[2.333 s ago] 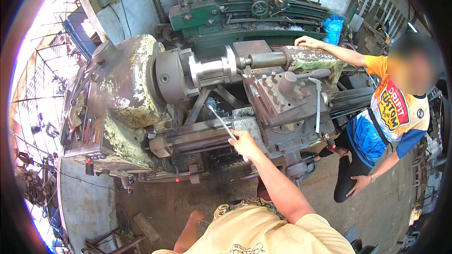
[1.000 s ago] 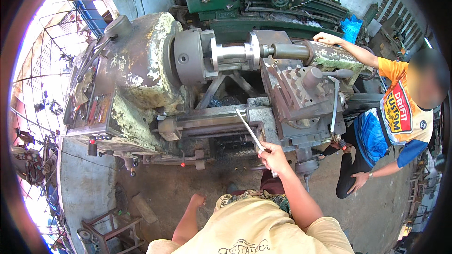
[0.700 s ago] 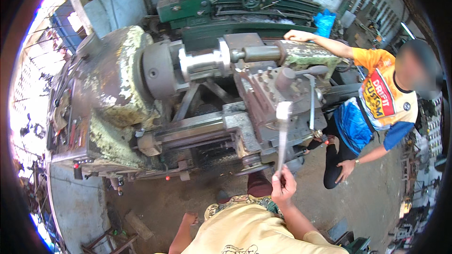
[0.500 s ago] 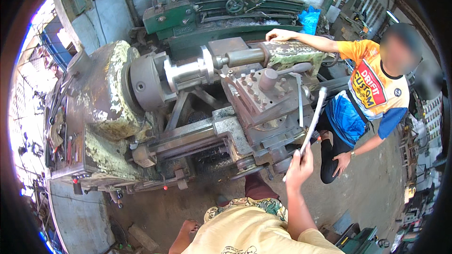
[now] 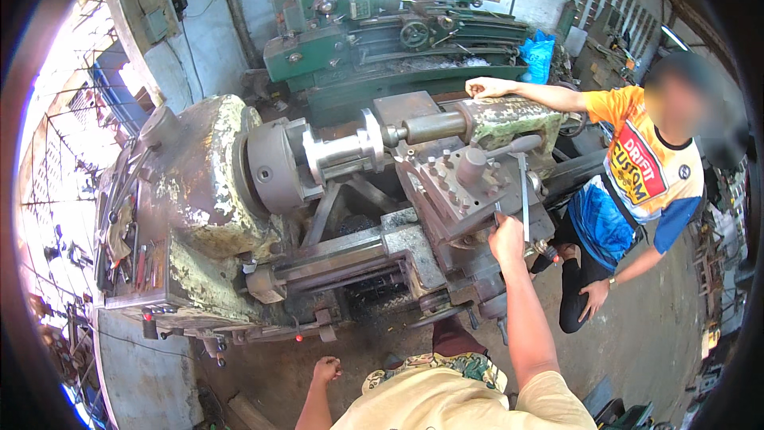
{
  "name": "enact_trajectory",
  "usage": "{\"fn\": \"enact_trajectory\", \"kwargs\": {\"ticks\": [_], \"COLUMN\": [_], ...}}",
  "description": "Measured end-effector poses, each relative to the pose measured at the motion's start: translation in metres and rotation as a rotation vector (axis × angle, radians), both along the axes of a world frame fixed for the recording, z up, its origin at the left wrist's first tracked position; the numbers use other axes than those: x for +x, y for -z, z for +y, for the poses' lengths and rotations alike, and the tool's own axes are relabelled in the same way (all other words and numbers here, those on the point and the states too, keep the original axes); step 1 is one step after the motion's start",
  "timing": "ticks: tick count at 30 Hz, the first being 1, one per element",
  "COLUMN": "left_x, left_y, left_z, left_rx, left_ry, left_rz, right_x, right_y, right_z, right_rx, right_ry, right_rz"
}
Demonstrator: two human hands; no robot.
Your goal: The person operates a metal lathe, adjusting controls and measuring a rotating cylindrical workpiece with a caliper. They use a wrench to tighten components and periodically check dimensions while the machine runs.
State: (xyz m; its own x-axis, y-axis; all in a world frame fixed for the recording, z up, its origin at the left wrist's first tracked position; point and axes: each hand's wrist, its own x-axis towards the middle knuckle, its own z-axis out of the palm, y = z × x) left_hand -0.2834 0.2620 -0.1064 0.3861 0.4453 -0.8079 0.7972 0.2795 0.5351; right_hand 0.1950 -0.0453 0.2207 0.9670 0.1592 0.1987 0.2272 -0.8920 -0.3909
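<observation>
Head view: the right hand [image 5: 507, 238] is curling by the block [image 5: 457, 193]; I cannot tell its hold. The left hand [image 5: 326, 369] is making a loose fist.

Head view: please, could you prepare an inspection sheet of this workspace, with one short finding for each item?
Surface: lathe, paint worn on headstock
Work things: silvery workpiece between chuck and tailstock
Clutter: tools on the lathe's left end
Hands: right hand near tool post, grip partly hidden; left hand low, curled
Cables: dark cable along the wall
Surroundings: green lathe behind; co-worker's hand on tailstock
</observation>
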Motion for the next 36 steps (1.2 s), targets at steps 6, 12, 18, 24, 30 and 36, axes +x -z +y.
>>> {"fn": "enact_trajectory", "kwargs": {"ticks": [6, 12, 18, 24, 30, 36], "left_x": [-0.047, 0.007, 0.131, 0.217, 0.258, 0.286], "left_y": [0.05, -0.016, -0.171, -0.269, -0.343, -0.421], "left_z": [-0.03, -0.032, 0.021, 0.048, 0.027, 0.059], "left_rx": [-0.006, 0.411, 0.52, 0.662, 0.698, 0.947], "left_ry": [0.546, 0.758, 0.641, 0.534, 0.793, 0.765], "left_rz": [0.082, 0.163, -0.211, -0.498, -0.613, -0.83], "right_x": [0.002, 0.063, 0.098, 0.094, 0.086, 0.046], "right_y": [-0.002, -0.006, 0.015, 0.045, 0.027, -0.061], "right_z": [-0.02, -0.062, -0.094, -0.091, -0.104, -0.124], "right_rx": [0.037, 0.007, 0.32, 0.155, 0.316, 0.866], "right_ry": [-0.029, 0.29, 0.383, 0.222, 0.338, 0.291], "right_rz": [-0.139, -0.17, 0.185, 0.054, 0.039, -0.047]}}
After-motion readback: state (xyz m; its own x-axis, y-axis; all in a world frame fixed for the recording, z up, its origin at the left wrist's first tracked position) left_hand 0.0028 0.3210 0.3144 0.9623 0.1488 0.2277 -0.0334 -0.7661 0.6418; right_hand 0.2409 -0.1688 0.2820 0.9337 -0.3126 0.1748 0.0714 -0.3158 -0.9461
